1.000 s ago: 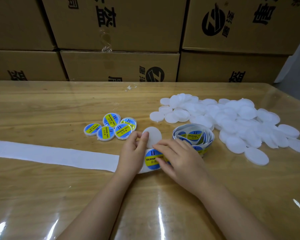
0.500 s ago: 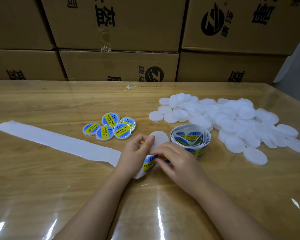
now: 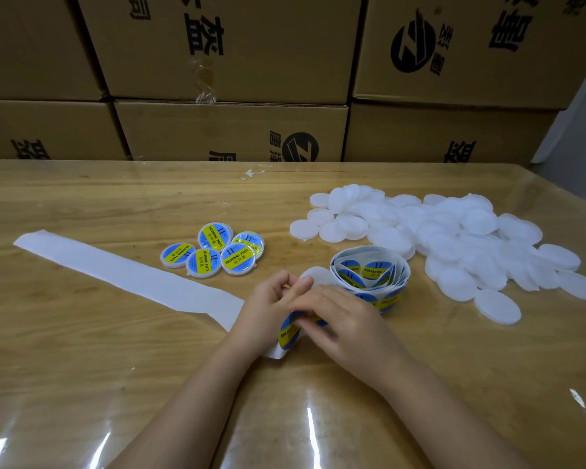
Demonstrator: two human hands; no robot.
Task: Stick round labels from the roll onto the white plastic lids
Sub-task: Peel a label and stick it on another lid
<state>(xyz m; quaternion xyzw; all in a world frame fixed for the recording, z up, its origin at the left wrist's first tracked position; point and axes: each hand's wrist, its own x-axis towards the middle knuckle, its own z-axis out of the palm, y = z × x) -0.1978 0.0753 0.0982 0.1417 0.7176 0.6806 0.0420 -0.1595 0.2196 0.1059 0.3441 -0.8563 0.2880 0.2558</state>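
A loosely coiled roll of blue-and-yellow round labels [image 3: 369,272] stands on the table's middle. My left hand [image 3: 268,309] holds a plain white lid [image 3: 313,275] and the bent backing strip. One round label [image 3: 289,330] curls off the strip between my hands. My right hand [image 3: 339,319] pinches that label's edge. A big heap of white lids [image 3: 454,238] lies to the right. Several labelled lids [image 3: 214,253] sit in a cluster left of the roll.
The spent white backing strip [image 3: 115,269] trails across the table to the left. Stacked cardboard boxes [image 3: 230,130] form a wall along the table's far edge. The wooden table [image 3: 82,367] has a glossy clear cover.
The backing strip's free end swung up and toward the middle. Both hands drew nearer and the label bent up off the strip, with my right fingers now on its edge.
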